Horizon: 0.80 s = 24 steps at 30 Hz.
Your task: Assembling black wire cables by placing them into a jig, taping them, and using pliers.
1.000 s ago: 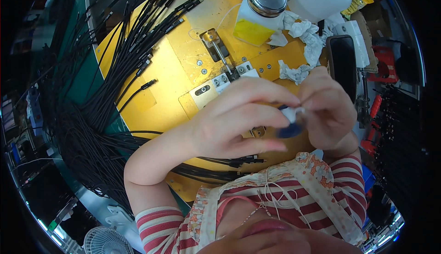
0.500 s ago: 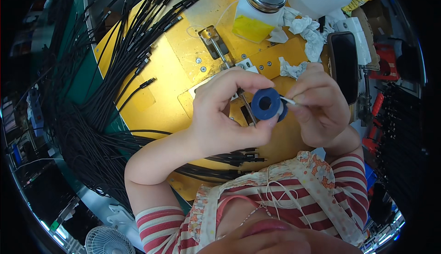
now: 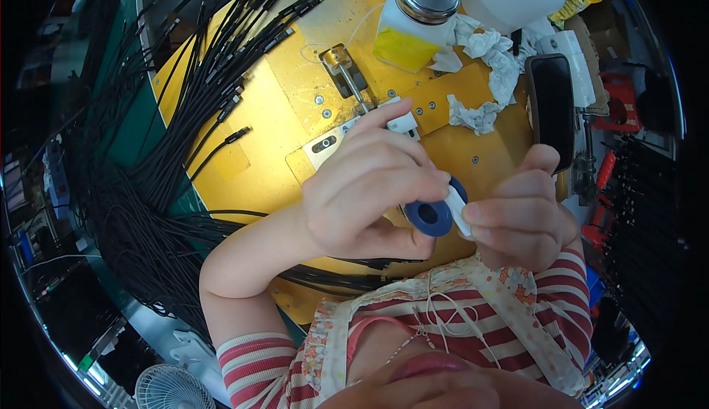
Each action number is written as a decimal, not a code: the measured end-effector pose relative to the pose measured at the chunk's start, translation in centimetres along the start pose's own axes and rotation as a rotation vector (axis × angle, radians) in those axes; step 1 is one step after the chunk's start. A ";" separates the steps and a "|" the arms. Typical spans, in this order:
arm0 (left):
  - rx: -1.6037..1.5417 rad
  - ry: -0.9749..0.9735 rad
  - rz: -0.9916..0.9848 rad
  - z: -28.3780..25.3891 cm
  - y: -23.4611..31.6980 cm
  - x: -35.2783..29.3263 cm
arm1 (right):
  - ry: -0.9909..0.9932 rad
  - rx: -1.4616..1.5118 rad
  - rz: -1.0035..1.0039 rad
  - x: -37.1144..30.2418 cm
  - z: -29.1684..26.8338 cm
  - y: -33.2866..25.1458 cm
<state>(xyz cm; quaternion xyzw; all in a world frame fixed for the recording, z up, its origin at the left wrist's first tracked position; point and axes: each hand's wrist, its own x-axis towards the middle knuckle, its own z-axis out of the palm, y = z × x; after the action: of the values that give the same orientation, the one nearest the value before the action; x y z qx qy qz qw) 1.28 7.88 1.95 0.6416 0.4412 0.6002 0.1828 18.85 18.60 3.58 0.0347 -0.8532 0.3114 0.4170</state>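
My left hand [image 3: 365, 195] is closed on a small blue spool [image 3: 432, 220] of white tape, held between thumb and fingers with its round flange and dark centre hole showing. One finger of that hand points away, toward the metal fixture. A short white strip of tape [image 3: 456, 208] stretches from the spool to my right hand [image 3: 517, 220], whose thumb and fingers pinch its end. Beyond my left hand, a fixture with a metal rod [image 3: 353, 85] is mounted on the yellow work plate [image 3: 284, 106]; my hand partly hides it.
Black cables [image 3: 214, 76] with connector ends lie bundled along the left and under my left forearm. A white jar with a metal lid [image 3: 425, 10], crumpled tissues [image 3: 476, 113] and a dark phone [image 3: 552, 106] are at the back right. A small fan [image 3: 173, 388] stands lower left.
Both hands have moved slightly nearer my body, with the spool lower. The white strip shows wider now, and a left finger has lifted outward.
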 end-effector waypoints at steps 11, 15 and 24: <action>-0.061 -0.031 0.065 -1.7 -0.6 0.6 | 0.120 -0.018 -0.122 -1.2 0.8 -1.5; -0.131 -0.040 0.006 -1.6 -0.6 0.5 | 0.108 0.015 -0.207 -1.2 1.1 -1.1; -0.158 -0.012 0.109 -1.2 0.3 0.0 | -0.039 0.268 0.002 0.0 -1.1 -0.2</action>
<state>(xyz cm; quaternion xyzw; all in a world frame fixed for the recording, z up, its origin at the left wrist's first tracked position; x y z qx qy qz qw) 0.25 7.38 2.40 0.6517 0.3561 0.6383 0.2025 19.64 19.09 4.17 0.0953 -0.8120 0.4223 0.3915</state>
